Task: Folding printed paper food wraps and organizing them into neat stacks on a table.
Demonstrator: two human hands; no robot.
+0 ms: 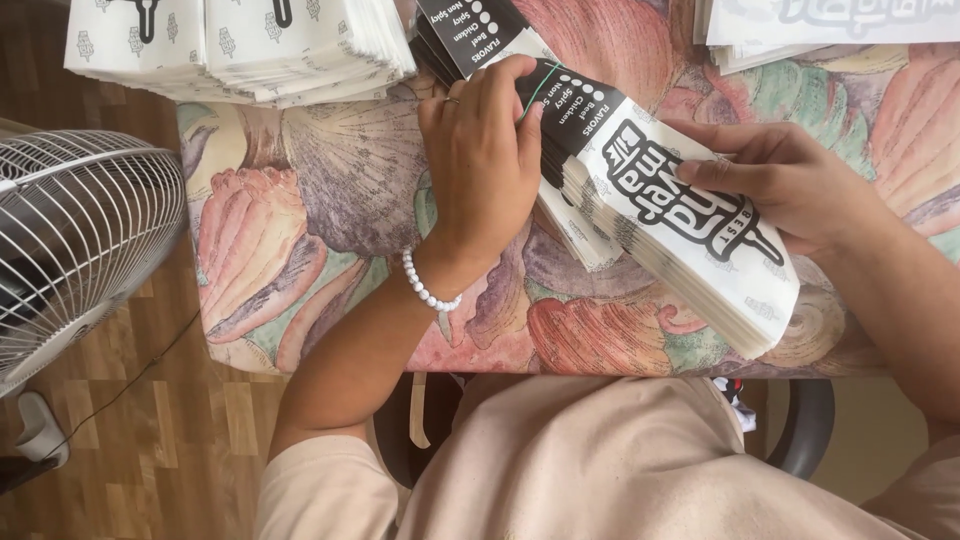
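The left hand [485,150] lies palm down with its fingers curled over the far, black-printed end of a thick bundle of paper bags [670,220], where a thin green rubber band [533,88] crosses under the fingertips. The right hand [790,185] closes on the bundle's right edge, thumb flat on the top bag and the other fingers hidden beneath it. So both grips are pressed around the same bundle, which rests tilted on the surface [330,220], near its middle.

The bags are flat, white and matte, with bold black print; their stacked edges show as fine layers along the near side. A bracelet of white beads [425,290] circles the left wrist.

A second black-ended stack [465,30] lies just beyond the left hand, partly cut off by the frame. At far left sit more white bag stacks [240,45], and another pile [830,25] at far right, both cropped. The surface wears a cloth printed with pink and grey shells. At left, a white wire-grille fan [80,240] stands over wood-plank floor [170,440].
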